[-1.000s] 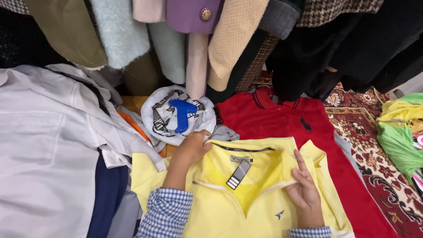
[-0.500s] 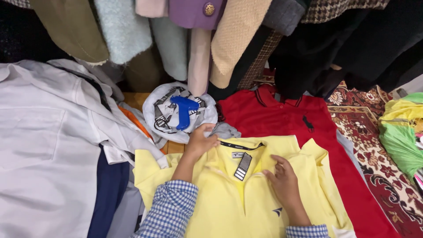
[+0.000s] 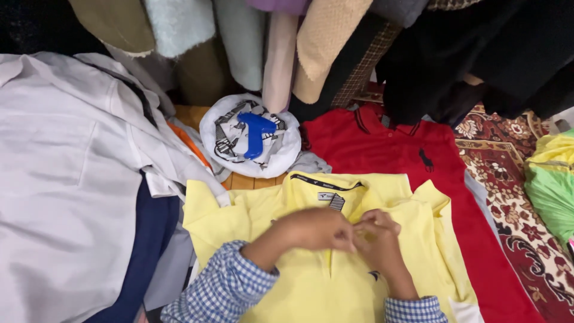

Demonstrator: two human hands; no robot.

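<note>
Both hands, left hand (image 3: 314, 229) and right hand (image 3: 378, 236), pinch shut on the placket of the yellow polo shirt (image 3: 287, 281). Farther off, a white bundled cloth (image 3: 281, 157) cradles a blue tagging gun (image 3: 255, 133). A red polo shirt (image 3: 382, 149) lies to the right.

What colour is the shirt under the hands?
Yellow shirt, with a dark collar trim, seen in the head view.

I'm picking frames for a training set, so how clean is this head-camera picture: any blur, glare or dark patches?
Head view: lighting is even and soft, with no glare; the left hand and right hand look slightly smeared at the fingers on the yellow polo shirt; the dark hanging garments top right lose detail in shadow; the blue tagging gun reads sharp.
</note>
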